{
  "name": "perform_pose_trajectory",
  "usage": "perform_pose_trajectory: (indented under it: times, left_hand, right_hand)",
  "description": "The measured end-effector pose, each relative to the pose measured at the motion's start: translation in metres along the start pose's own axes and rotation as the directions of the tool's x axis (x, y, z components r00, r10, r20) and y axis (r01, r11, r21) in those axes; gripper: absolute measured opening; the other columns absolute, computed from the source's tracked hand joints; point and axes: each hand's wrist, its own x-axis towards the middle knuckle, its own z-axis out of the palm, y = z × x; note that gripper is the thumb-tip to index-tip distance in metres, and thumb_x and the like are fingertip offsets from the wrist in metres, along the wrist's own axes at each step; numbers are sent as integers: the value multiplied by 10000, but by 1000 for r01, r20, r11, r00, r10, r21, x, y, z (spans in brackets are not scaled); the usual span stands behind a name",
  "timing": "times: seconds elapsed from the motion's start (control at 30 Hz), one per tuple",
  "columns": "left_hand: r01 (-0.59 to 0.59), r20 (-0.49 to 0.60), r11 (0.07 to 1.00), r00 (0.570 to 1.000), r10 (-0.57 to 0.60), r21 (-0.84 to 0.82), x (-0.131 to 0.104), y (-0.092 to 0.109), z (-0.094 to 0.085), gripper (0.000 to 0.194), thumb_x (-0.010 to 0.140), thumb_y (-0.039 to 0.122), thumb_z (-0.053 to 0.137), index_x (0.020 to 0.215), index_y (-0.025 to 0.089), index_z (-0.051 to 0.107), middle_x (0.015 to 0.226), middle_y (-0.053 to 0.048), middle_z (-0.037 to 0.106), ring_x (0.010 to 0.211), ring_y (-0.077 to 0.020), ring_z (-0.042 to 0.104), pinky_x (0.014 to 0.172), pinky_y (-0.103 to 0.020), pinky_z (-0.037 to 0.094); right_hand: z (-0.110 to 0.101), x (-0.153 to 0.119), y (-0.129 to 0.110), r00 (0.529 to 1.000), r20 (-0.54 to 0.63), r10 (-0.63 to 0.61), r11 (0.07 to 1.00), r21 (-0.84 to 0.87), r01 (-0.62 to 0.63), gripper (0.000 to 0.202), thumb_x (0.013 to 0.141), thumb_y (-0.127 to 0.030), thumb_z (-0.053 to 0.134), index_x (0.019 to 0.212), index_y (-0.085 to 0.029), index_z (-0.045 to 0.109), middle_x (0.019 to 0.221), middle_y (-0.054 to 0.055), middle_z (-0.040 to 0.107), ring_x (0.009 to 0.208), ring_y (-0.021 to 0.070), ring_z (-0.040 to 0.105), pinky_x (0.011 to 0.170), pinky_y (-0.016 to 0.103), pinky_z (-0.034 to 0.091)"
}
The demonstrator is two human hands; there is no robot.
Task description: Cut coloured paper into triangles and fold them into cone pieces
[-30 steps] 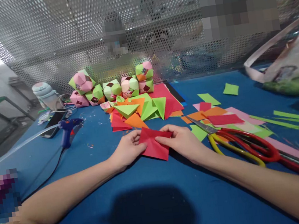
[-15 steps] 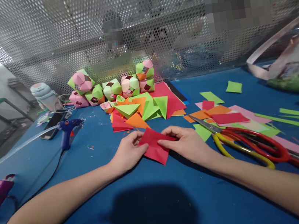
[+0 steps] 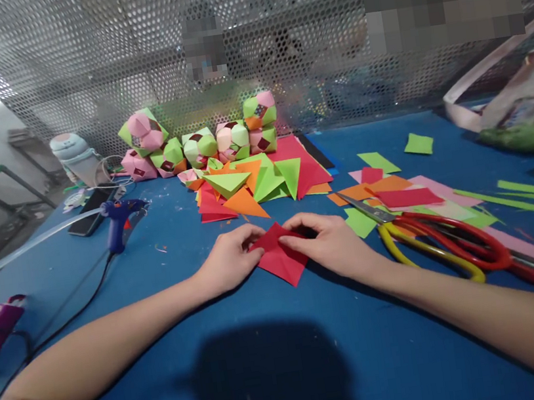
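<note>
Blue table [image 3: 166, 366] lies before you; over it, your left hand [image 3: 229, 261] and right hand [image 3: 337, 243] pinch opposite sides of the red paper [image 3: 283, 262] between them, probably to keep it steady.

My L grip [image 3: 230, 258] & R grip [image 3: 332, 240] pinch opp. sides of a creased red paper sq [image 3: 283, 260] over the blue counter [image 3: 173, 379]. Bright paper pcs [image 3: 228, 184] piled just beyond, folded paper balls [image 3: 200, 148] behind, some stacked. Scissors [image 3: 382, 215] to R, w/ blades on paper scraps [image 3: 410, 196]. Glue gun [image 3: 116, 231] to L, nr phone [image 3: 88, 218].
</note>
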Motion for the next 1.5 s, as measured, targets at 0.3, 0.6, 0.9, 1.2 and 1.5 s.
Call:
perform_pose_trajectory:
  times: [0.3,0.6,0.9,1.2,1.5]
  left_hand:
    - [-80,21,993,997,78,86,-2,-8,-6,221,755,56,521,918,164,625,782,6,610,704,-102,532,656,-210,438]
    - [-159,101,967,985,141,200,2,-10,-20,139,794,90,524,836,156,639,752,-8,602,701,-112,542,667,-228,434]
    - [-246,148,947,965,218,209,6,-15,-24,119,805,99,562,814,176,652,813,-26,624,849,-163,541,832,-305,422]
    - [-218,189,964,964,189,150,10,-20,-29,69,786,127,614,776,172,666,799,-22,610,853,-158,551,849,-306,420]
    - [-199,211,970,963,168,136,11,-20,-30,100,777,104,593,767,175,664,796,-16,601,843,-155,549,835,-306,427]
  right_hand:
    - [0,-2,-4,997,53,-60,998,-28,61,108,766,-223,559,853,-213,623,812,4,690,720,162,627,659,282,493]
    - [-1,-4,-1,970,90,-226,971,-60,232,136,805,-138,519,792,-218,629,790,13,691,742,168,620,685,310,484]
    - [-2,-9,0,917,147,-370,914,-123,388,128,843,-86,536,821,-200,590,843,29,697,791,176,615,739,351,472]
    - [-6,-16,8,776,229,-587,736,-249,630,180,866,-51,472,928,-179,583,948,97,705,897,203,633,775,382,490]
    - [-10,-18,8,724,263,-638,667,-283,690,175,869,-49,473,943,-171,574,965,131,704,922,229,640,784,410,505]
